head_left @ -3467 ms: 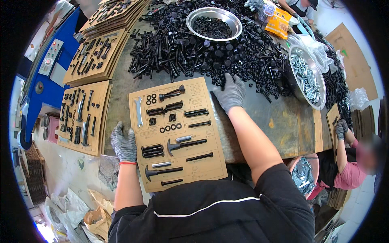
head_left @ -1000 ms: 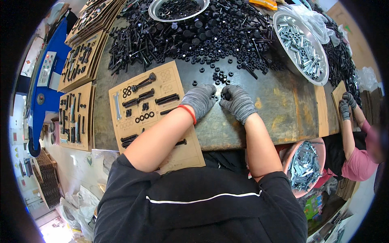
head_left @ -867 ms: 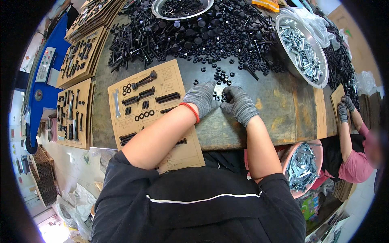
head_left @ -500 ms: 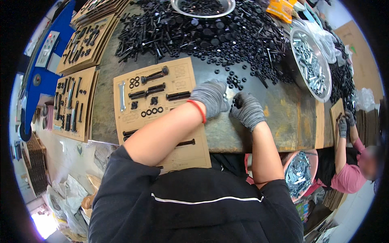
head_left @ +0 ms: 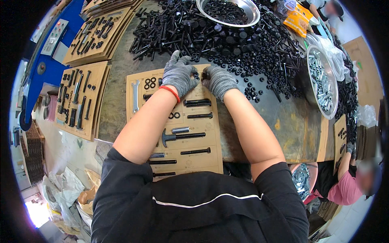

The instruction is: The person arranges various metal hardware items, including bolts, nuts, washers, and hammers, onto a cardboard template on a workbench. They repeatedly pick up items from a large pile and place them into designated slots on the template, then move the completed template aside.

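Observation:
Both my hands, in grey knit gloves, meet over the top right of a brown cardboard card [head_left: 202, 162]. My left hand [head_left: 179, 76] has its thumb and a fingertip closed around a small black nut [head_left: 196, 75], while other fingers stick up. Beside it, my right hand [head_left: 220, 82] has curled fingertips pinching small black nuts [head_left: 205, 75]. The card carries a silver wrench [head_left: 135, 96], black rings [head_left: 150, 83], black bolts [head_left: 197, 103] and a hammer-shaped black piece [head_left: 182, 136]. My forearms hide part of it.
A heap of black bolts and nuts [head_left: 178, 28] spreads across the back, with a metal bowl [head_left: 257, 16] on it. A basin of silver parts [head_left: 334, 97] stands right. Filled cards [head_left: 65, 115] are stacked left. A co-worker [head_left: 344, 182] handles another card at far right.
Both hands have moved left and away from me, from the loose nuts on the table to the card's top edge. My view has shifted, uncovering more of the card.

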The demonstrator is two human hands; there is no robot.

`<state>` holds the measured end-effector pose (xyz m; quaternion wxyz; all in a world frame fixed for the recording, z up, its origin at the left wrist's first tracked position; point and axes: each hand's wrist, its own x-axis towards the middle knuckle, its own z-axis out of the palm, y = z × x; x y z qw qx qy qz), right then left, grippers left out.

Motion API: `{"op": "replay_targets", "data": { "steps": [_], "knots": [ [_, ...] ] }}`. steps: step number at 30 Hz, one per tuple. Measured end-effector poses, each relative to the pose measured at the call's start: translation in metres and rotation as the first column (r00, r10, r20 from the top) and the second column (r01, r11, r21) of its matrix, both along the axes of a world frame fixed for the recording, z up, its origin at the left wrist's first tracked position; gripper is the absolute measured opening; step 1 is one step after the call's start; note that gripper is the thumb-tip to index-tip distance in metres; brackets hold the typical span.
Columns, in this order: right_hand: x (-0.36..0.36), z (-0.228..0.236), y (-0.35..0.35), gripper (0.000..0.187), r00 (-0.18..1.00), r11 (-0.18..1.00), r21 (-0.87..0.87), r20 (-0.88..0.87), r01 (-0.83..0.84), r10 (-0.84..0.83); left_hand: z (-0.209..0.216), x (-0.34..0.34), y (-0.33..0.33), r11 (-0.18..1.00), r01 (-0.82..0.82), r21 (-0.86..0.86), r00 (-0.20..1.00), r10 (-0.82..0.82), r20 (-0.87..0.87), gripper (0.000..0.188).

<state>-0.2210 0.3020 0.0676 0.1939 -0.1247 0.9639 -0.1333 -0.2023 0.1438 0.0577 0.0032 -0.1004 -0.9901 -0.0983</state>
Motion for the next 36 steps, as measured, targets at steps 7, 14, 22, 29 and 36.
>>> {"op": "replay_targets", "data": {
  "steps": [7,14,22,29,36],
  "knots": [
    [0.024,-0.011,0.021,0.042,0.963,0.967,-0.251,-0.249,0.044,-0.108,0.01,0.01,0.004,0.993,0.08,0.09,0.991,-0.069,-0.118,0.061],
    [0.084,-0.022,0.173,0.022,0.803,0.83,-0.362,-0.274,0.424,-0.53,0.047,0.054,0.076,0.926,0.161,0.342,0.925,-0.262,0.275,0.045],
    [0.086,-0.024,0.174,0.027,0.901,0.894,-0.241,-0.126,0.377,-0.414,-0.011,0.033,0.143,0.944,0.12,0.307,0.949,-0.2,0.244,0.036],
    [0.072,-0.02,0.188,0.029,0.838,0.864,-0.1,-0.21,0.494,-0.504,-0.018,0.039,0.15,0.9,0.093,0.427,0.945,-0.215,0.247,0.028],
    [0.076,-0.026,0.182,0.03,0.89,0.917,-0.222,-0.247,0.333,-0.383,-0.011,0.033,0.144,0.908,0.104,0.405,0.972,-0.179,0.152,0.028]
  ]
}}
